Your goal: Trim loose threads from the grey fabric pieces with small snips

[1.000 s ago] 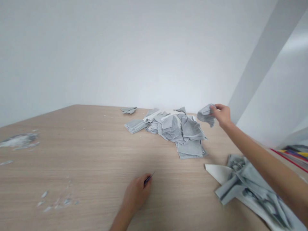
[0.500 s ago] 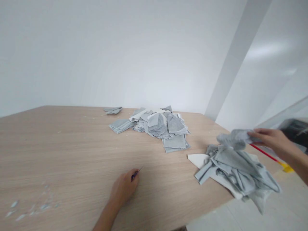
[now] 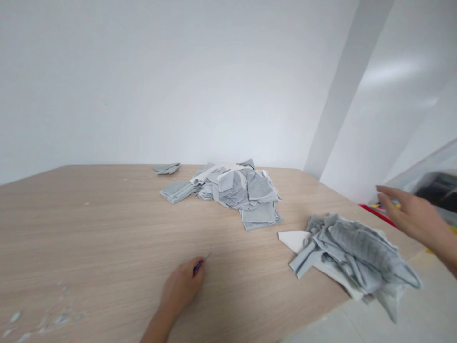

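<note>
Grey cloth heap (image 3: 357, 252): poking over the right edge of the desk (image 3: 107, 238), long axis far-left to near-right
Right hand (image 3: 414, 214): way nearer, just right of the heap, fingers loosely apart, holding nothing
Left hand (image 3: 182, 286): well left, fingers curled round a thin pointed tool (image 3: 198, 268)

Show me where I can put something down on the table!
Two bare patches of table: between the left hand and the right heap, and, with only a few specks, left of the back pile, beyond the scraps. It's crowded at the pile and heap, and scraps litter the near left.
</note>
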The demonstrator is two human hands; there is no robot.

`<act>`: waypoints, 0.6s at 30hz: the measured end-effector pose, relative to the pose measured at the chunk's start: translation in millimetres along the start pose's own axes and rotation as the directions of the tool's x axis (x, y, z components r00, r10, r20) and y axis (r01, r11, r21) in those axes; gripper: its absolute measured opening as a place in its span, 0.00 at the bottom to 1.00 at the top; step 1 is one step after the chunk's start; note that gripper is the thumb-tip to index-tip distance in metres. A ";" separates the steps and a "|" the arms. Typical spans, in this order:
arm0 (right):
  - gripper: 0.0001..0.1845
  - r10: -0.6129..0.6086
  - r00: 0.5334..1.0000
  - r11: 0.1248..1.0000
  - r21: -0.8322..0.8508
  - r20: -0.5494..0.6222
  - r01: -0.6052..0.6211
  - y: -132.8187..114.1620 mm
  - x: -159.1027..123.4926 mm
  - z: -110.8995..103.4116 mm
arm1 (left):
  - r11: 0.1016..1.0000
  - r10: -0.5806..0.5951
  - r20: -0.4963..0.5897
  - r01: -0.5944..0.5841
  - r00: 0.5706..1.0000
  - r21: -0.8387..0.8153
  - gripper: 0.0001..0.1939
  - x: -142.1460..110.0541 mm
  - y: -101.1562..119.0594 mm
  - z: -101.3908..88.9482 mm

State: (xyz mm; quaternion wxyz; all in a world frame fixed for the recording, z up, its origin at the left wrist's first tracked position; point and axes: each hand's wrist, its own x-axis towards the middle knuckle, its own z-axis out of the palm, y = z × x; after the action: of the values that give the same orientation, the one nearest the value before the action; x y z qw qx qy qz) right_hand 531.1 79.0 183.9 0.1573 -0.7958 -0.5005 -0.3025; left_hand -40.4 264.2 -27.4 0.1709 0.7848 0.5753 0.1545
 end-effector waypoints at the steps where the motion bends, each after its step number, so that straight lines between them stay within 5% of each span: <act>1: 0.30 -0.033 0.999 0.999 0.002 0.023 0.033 -6.6 -0.6 14.3 | 1.000 -0.003 -0.001 0.003 1.000 0.002 0.21 -0.2 -0.2 0.2; 5: 0.33 -0.179 0.957 0.983 0.008 0.228 0.182 -13.4 -44.7 102.5 | 1.000 -0.012 -0.009 0.012 1.000 0.013 0.21 -1.3 -1.4 2.1; 9: 0.32 -0.220 0.872 0.975 0.069 0.438 0.211 26.6 -89.8 173.0 | 1.000 -0.006 0.002 0.006 1.000 0.021 0.20 -2.1 -2.3 3.7; 13: 0.32 -0.240 0.842 0.970 0.078 0.484 0.231 49.8 -93.7 183.3 | 0.999 -0.007 0.018 0.006 1.000 0.033 0.21 -2.9 -0.3 2.9; 18: 0.32 -0.247 0.850 0.969 0.097 0.465 0.228 36.1 -86.8 166.8 | 0.999 -0.007 0.023 0.006 1.000 0.040 0.21 -4.8 3.3 1.3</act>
State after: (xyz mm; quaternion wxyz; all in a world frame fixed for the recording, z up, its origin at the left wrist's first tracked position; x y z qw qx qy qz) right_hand 590.0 94.2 2.4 0.0070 -0.7743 -0.6237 -0.1064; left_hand -38.4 258.6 -27.4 0.1622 0.7880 0.5788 0.1334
